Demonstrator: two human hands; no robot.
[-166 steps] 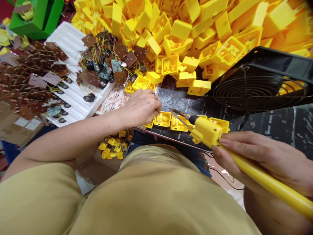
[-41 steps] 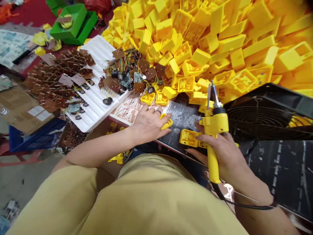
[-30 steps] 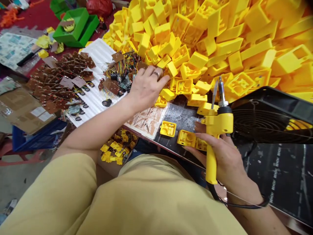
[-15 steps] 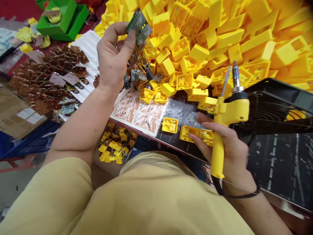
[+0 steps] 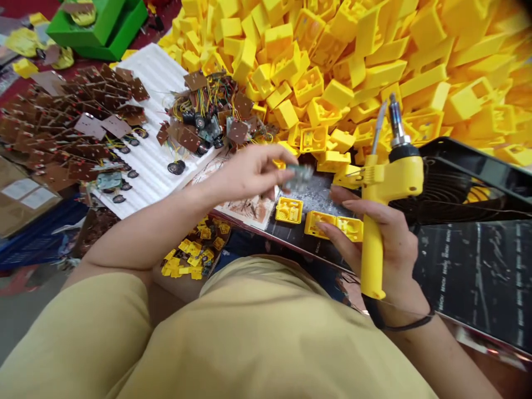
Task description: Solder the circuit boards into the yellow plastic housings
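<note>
Left hand (image 5: 249, 174) is pinching a board (image 5: 298, 178); right hand (image 5: 386, 235) is gripping a soldering iron (image 5: 372, 252).
A box (image 5: 177, 289) is holding cases (image 5: 191, 257); a foam tray (image 5: 152, 180) is carrying brown boards (image 5: 187, 137).

Grey floor (image 5: 25, 321), black-topped workbench (image 5: 494, 277)

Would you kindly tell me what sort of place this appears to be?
Probably an electronics assembly workshop, judging by the yellow casings, brown circuit boards and soldering gun in the right hand.
</note>
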